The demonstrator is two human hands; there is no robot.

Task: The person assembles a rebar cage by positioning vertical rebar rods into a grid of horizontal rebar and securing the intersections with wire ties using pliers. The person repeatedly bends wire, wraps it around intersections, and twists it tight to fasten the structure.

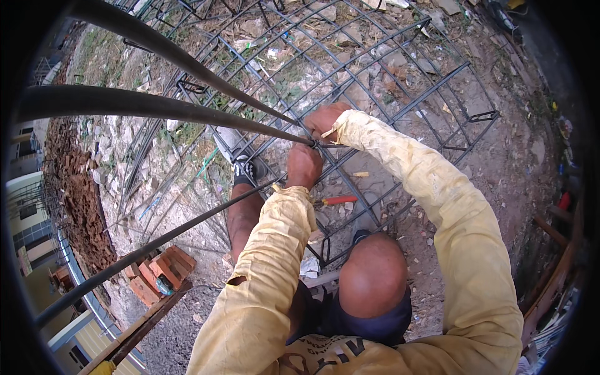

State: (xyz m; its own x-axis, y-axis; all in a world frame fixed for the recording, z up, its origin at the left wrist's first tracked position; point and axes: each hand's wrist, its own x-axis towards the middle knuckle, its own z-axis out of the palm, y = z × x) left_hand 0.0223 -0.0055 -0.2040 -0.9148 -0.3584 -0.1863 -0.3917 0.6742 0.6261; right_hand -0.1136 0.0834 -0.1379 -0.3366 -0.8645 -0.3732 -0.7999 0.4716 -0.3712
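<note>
Matt metal bars (sleeves: wrinkled cloth).

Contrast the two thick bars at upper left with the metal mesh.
The thick bars slant upward to the left; the metal mesh spreads out below. The bars run separately, while the mesh forms a crossing grid. The bars look thick, perhaps partly from closeness; the mesh looks thin. Both are dark.

Even daylight falls on open ground of dusty, grey-brown dirt. Pale stones litter the left side, with thin green grass toward the top. Beyond them runs a bank of reddish-brown soil. Orange bricks sit stacked near a wooden plank and dark gravel. At the far left stand pale yellow walls with small dark windows.
</note>
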